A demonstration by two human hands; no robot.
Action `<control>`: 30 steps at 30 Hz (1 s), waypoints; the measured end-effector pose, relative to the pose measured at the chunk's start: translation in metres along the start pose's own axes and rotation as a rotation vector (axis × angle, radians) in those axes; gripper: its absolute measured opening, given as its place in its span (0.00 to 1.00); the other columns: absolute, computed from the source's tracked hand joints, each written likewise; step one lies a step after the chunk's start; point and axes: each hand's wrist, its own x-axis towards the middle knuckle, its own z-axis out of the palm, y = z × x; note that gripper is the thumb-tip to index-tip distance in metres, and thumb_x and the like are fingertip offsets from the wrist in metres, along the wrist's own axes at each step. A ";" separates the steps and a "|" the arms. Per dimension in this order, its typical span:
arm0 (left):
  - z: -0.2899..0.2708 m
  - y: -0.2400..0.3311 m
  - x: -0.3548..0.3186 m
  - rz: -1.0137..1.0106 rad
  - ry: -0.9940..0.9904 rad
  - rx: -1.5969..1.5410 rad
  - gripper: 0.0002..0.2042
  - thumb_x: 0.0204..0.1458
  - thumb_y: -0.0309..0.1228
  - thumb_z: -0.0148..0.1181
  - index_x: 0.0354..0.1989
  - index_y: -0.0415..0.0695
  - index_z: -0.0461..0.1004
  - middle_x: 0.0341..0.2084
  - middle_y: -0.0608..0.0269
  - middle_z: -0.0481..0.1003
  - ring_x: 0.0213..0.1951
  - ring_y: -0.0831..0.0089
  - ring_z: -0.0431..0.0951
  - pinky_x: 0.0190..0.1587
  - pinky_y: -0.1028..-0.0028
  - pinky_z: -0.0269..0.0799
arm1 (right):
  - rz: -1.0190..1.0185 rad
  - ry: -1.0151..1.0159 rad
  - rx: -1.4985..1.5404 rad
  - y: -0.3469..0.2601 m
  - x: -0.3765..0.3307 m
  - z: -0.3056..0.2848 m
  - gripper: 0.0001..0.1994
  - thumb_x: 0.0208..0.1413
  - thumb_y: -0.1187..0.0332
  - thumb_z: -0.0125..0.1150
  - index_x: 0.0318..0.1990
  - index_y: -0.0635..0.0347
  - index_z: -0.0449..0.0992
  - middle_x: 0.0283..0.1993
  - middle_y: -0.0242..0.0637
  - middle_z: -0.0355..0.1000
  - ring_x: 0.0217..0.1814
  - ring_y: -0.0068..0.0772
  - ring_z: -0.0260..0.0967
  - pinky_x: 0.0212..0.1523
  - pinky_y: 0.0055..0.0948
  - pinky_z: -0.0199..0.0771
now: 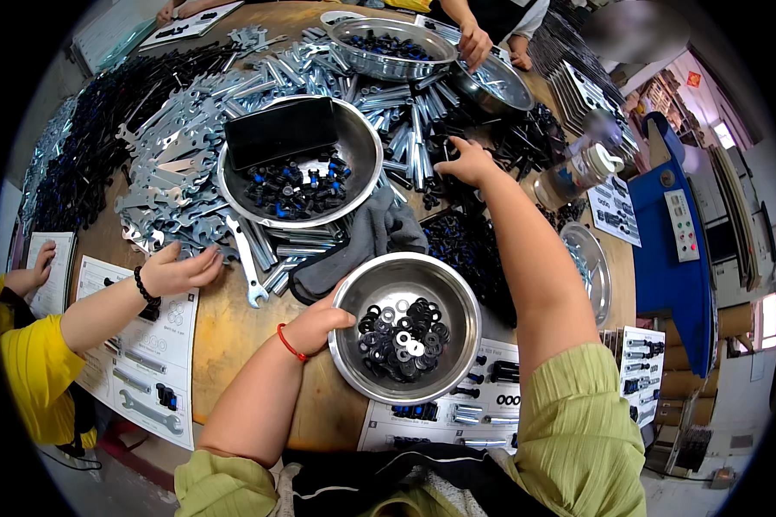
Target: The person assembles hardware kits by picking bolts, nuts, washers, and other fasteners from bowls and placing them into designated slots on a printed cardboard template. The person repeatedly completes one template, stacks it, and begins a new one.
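Observation:
My left hand (321, 325), a red cord on its wrist, grips the left rim of a steel bowl (472, 332), thumb over the edge. Loose black and silver washers (403, 340) lie inside the bowl. Out to the far right, my right hand (469, 164) is stretched over the table with its fingers apart, and nothing shows between them. Below it are silver metal tubes (418, 151) and dark hardware. A heap of small black bolts (461, 250) with blue patches lies between my right forearm and the bowl. Under the bowl is a printed sheet (500, 351) with hardware on it.
A larger steel bowl (366, 185) holds bolts and a black phone-like slab (282, 133). Wrenches (177, 164) are heaped left of it. Near a grey cloth (379, 233) lies a single wrench (248, 263). A co-worker's hand (181, 270) hovers at left; a bottle (578, 172) stands at right.

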 end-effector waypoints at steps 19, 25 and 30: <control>0.005 0.004 0.002 0.098 -0.031 0.139 0.40 0.47 0.27 0.53 0.73 0.41 0.46 0.63 0.59 0.61 0.61 0.74 0.61 0.63 0.73 0.57 | -0.081 -0.183 -0.309 -0.032 -0.083 -0.004 0.35 0.39 0.51 0.66 0.60 0.53 0.73 0.74 0.54 0.44 0.69 0.63 0.53 0.67 0.44 0.61; 0.012 0.011 0.000 0.159 -0.057 0.156 0.40 0.49 0.28 0.52 0.74 0.48 0.45 0.57 0.63 0.67 0.56 0.77 0.66 0.59 0.75 0.62 | -0.147 -0.254 -0.334 -0.022 -0.112 -0.010 0.33 0.40 0.52 0.66 0.57 0.52 0.75 0.75 0.55 0.42 0.70 0.62 0.51 0.68 0.44 0.58; 0.017 0.015 0.001 0.137 -0.092 0.140 0.41 0.48 0.26 0.51 0.74 0.44 0.44 0.59 0.62 0.65 0.56 0.77 0.65 0.59 0.75 0.62 | -0.154 -0.398 -0.392 -0.017 -0.114 -0.035 0.31 0.41 0.52 0.66 0.56 0.52 0.76 0.74 0.54 0.47 0.69 0.59 0.54 0.68 0.45 0.58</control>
